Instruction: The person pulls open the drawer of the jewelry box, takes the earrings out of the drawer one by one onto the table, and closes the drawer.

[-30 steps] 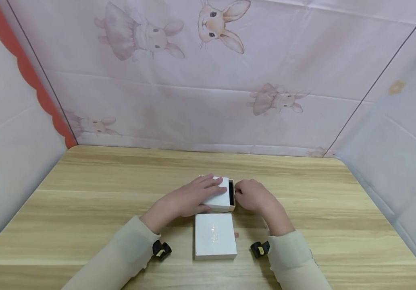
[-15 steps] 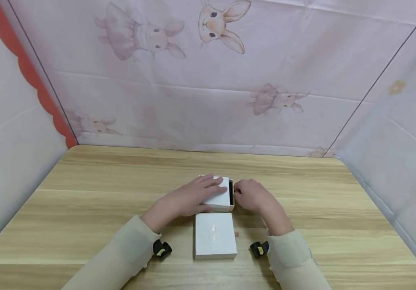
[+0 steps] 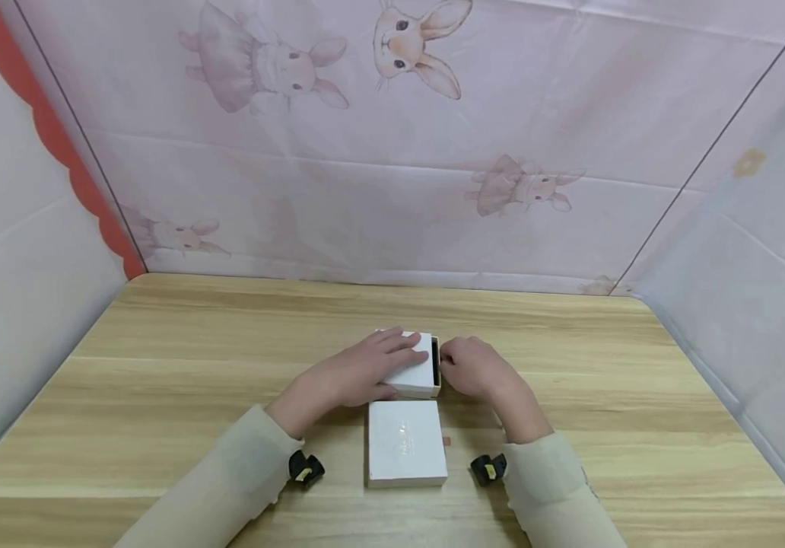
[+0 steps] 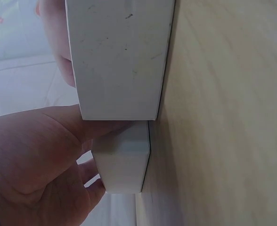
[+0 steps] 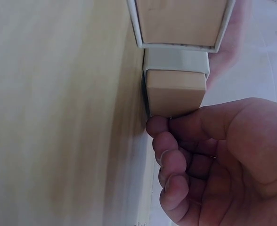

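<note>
My left hand (image 3: 365,371) holds the rear white drawer box (image 3: 414,376), fingers spread over its lid and thumb along its near side. In the left wrist view that box (image 4: 122,165) shows beyond my thumb. A short length of the tan drawer (image 5: 176,92), dark inside, sticks out of the sleeve's right end. My right hand (image 3: 478,369) is at that end, fingers curled. In the right wrist view its thumb and index finger pinch at the drawer's end; any pull tab there is hidden.
A second white drawer box (image 3: 406,444) with gold lettering lies shut just in front, close to the first. A small pinkish tab (image 3: 446,441) sticks out on its right. Both stand on the wooden table (image 3: 194,380). A rabbit-print cloth (image 3: 365,213) hangs behind.
The rear box's drawer has slid slightly left into its sleeve, narrowing the dark gap. My right hand has moved a little left with it; the left hand has stayed in place.
</note>
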The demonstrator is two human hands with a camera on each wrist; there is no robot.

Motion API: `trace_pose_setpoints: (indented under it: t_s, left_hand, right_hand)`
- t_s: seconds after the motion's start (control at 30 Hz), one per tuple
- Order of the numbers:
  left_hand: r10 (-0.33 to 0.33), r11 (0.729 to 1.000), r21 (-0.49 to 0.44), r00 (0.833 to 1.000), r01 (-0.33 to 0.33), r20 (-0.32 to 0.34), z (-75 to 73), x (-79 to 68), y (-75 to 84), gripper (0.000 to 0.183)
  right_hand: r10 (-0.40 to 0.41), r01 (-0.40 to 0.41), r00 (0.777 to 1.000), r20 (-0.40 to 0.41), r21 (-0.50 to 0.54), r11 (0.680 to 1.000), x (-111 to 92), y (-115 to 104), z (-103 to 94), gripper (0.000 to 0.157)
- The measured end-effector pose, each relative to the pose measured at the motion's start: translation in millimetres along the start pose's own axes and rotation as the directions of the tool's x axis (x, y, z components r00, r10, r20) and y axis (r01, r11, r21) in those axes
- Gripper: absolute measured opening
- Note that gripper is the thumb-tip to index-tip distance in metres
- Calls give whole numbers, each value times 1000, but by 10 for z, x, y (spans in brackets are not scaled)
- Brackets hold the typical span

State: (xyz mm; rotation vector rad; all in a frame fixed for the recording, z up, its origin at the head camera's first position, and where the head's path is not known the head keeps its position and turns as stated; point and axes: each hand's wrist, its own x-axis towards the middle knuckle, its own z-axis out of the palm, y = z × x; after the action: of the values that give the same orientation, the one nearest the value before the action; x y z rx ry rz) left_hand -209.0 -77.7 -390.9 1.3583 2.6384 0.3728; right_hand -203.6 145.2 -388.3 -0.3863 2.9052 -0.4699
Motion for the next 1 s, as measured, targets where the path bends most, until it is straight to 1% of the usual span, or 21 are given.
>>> trace_pose_setpoints:
  t_s: [0.3, 0.53, 1.0]
  left_hand:
    - [-18, 1000, 1, 1000, 18, 15, -6, -7, -6, 66]
    - [-14, 1000, -1, 1000, 14, 12, 1, -8, -1, 66]
    - [-9, 1000, 9, 1000, 8, 10, 3, -5, -11, 65]
  right_hand:
    - [11, -11, 1000, 2, 2, 1000, 2, -11, 6, 22]
    - [14, -14, 1000, 5, 19, 1000, -8, -25, 8, 22]
    - [8, -8, 1000, 10, 22, 1000, -23, -64, 4, 25]
